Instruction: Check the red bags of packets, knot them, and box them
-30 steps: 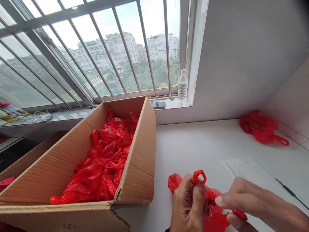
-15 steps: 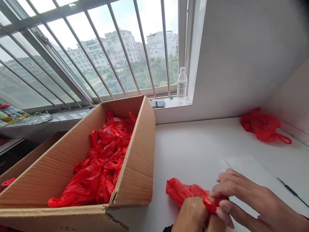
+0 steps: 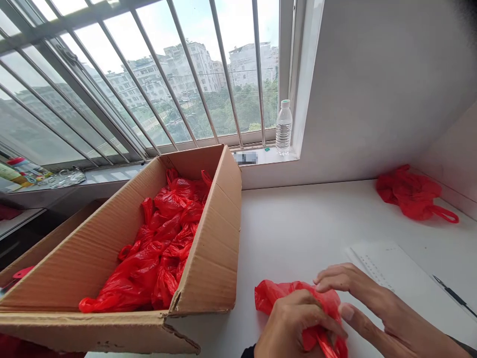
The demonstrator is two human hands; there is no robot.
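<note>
This looks like a work corner in a plain room, though whether of a home, an office or a small workshop cannot be told: a large cardboard box of bunched red plastic bags stands on a white tabletop, where a marked sheet and a pen lie. A barred window, with a clear bottle on its sill, looks over trees to multi-storey buildings, suggesting an upper floor in a built-up area.
</note>
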